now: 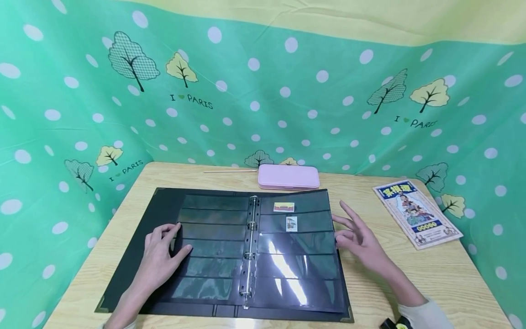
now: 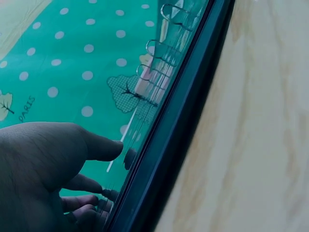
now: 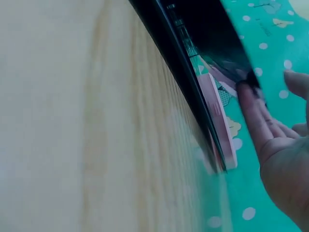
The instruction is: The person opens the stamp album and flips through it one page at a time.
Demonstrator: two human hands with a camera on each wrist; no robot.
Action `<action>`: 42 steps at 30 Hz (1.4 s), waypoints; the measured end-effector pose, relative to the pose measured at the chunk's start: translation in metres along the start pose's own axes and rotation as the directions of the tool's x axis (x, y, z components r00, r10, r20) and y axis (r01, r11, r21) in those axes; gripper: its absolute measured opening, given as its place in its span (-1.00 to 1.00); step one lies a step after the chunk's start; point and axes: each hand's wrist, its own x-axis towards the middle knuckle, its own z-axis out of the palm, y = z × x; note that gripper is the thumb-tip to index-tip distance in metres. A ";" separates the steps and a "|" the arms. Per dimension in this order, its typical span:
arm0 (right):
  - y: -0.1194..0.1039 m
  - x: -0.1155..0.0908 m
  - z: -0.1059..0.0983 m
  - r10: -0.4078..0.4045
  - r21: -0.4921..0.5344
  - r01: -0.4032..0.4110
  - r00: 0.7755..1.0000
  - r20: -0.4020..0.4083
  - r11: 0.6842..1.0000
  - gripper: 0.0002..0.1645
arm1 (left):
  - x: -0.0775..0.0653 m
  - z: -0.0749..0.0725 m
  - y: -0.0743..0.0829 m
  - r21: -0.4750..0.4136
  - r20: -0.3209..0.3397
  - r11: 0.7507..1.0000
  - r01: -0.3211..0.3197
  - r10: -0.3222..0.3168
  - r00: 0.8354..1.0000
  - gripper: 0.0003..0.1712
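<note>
A black ring-binder stamp album (image 1: pixel 135 256) lies spread on the table, its metal rings (image 1: pixel 249 246) down the middle. Clear-strip pages lie on both sides. The right-hand page (image 1: pixel 304 265) carries two stamps near its top: a yellow and red stamp (image 1: pixel 284 207) and a pale upright stamp (image 1: pixel 291 224). My right hand (image 1: pixel 361 240) pinches that page's outer edge; the right wrist view shows the page (image 3: pixel 217 38) raised off the cover. On the left side, my left hand (image 1: pixel 158 258) rests at the outer edge of the left page (image 1: pixel 213 249), fingers loosely bent and holding nothing.
Behind the album stands a pink case (image 1: pixel 288 177), with a thin stick (image 1: pixel 230 171) beside it. A printed booklet (image 1: pixel 417 212) lies at the far right of the wooden table (image 1: pixel 444 283). Green dotted cloth (image 1: pixel 263 114) hangs around the back and sides.
</note>
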 end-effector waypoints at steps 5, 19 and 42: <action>-0.012 -0.001 0.007 -0.093 0.075 0.091 0.995 0.024 0.993 -0.09 | -0.001 -0.001 0.003 -0.035 -0.012 0.999 0.032 -0.032 0.999 -0.25; -0.044 0.005 0.046 -0.195 0.270 0.123 0.946 0.257 0.955 -0.18 | -0.010 0.009 0.055 -0.190 -0.206 0.975 -0.117 0.077 0.976 -0.48; -0.054 0.023 0.105 -0.213 0.327 0.063 0.869 0.447 0.943 -0.03 | -0.023 0.024 0.150 -0.607 0.044 0.769 -0.199 0.283 0.958 0.30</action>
